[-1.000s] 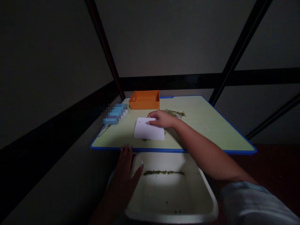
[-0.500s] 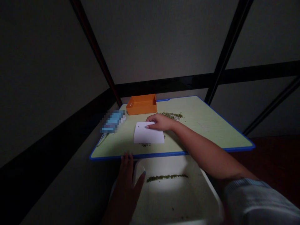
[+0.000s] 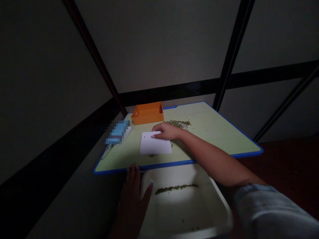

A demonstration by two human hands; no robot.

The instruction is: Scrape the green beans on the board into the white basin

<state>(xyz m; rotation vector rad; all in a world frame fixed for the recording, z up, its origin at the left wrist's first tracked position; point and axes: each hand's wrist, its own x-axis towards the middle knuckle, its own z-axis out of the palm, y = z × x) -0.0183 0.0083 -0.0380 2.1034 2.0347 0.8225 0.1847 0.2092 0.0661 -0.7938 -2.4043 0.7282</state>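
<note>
My right hand [image 3: 167, 131] pinches a white flat scraper [image 3: 155, 143] with a small hole near its corner, tilted over the pale green tabletop [image 3: 214, 132]. Small greenish seeds [image 3: 153, 155] show along the scraper's lower edge. My left hand [image 3: 136, 189] straddles the left rim of a white plastic tub [image 3: 220, 196], its thumb inside and its fingers stretched along the outside. Within the tub, a line of the same seeds lies along the far side, with a few loose ones closer to me.
A pile of seeds [image 3: 178, 124] is spread beyond my right hand. At the back left stands an orange open box [image 3: 147, 114]. A blurred-out blue object [image 3: 118, 132] with a white cord lies by the left edge. The table has a blue rim, and walls stand behind and left.
The whole view has shifted slightly. The scraper stays in almost the same place on the table, with a little less of the seeds showing below its edge. My left hand keeps its place.
</note>
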